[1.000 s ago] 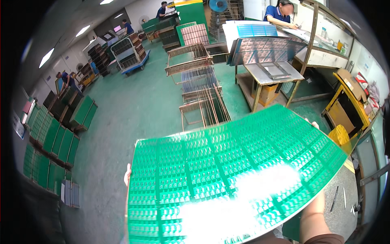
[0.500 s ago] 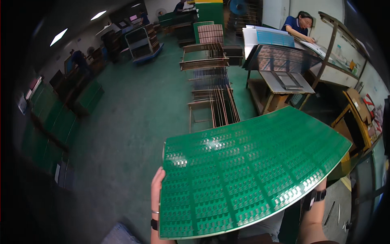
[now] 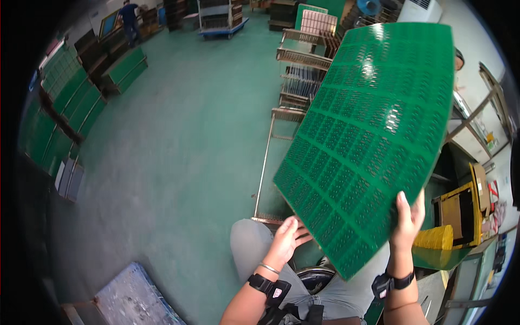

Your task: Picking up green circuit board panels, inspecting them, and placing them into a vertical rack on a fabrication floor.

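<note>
A large green circuit board panel (image 3: 374, 130) with rows of small repeated patterns hangs tilted in front of me, its far end raised. My right hand (image 3: 406, 222) grips its lower right edge, thumb over the printed face and fingers behind it. Beside the lower left edge is my left hand (image 3: 287, 241), its fingers apart and reaching toward the board's underside. The fingertips lie close to the edge; whether they touch it I cannot tell. Both wrists wear black bands.
A slotted metal rack (image 3: 295, 114) with upright panels stands behind the board. A yellow frame (image 3: 457, 216) is at the right. A blue stained platform (image 3: 138, 298) lies at lower left. Green panels (image 3: 81, 103) lean at far left. A person (image 3: 129, 24) stands at the back.
The board has swung from lying broadside to standing steeply up to the right. My left hand has come off its left side to the lower edge. My view has tipped downward.
</note>
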